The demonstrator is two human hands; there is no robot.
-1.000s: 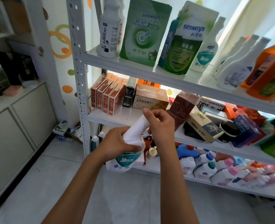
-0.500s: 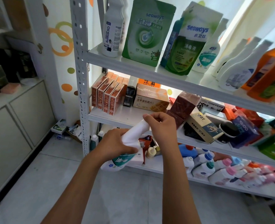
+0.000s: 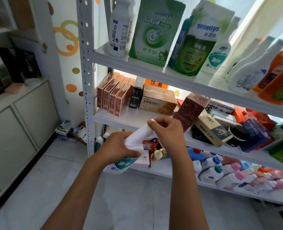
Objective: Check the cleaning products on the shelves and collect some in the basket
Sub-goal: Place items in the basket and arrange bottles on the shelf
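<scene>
Right now both sets of fingers are clamped on one white cleaner bottle (image 3: 134,143), held in the air in front of the white metal shelving unit (image 3: 86,77), level with its middle shelf. The right hand (image 3: 168,131) curls over the bottle's narrow neck end — the tip is hidden inside the grip — while the left hand (image 3: 119,149) wraps the wider body, thumb across the front just above the teal label. The bottle lies tilted, neck up toward the unit and base down toward the floor (image 3: 54,188). Behind the right hand, on the middle shelf, stand a row of orange boxes (image 3: 113,97), a tan biscuit box (image 3: 159,102) and a stack of dark red boxes (image 3: 189,110). On the shelf above sit a tall white bottle (image 3: 119,30), a green seaways pouch (image 3: 155,30), a second white-and-green seaways pouch (image 3: 202,40) and, further right, orange bottles (image 3: 280,77). The lowest shelf of the unit holds many white bottles with pink, blue and green caps (image 3: 228,175). Left of the unit stands a pale cabinet (image 3: 17,123). No basket is in view.
</scene>
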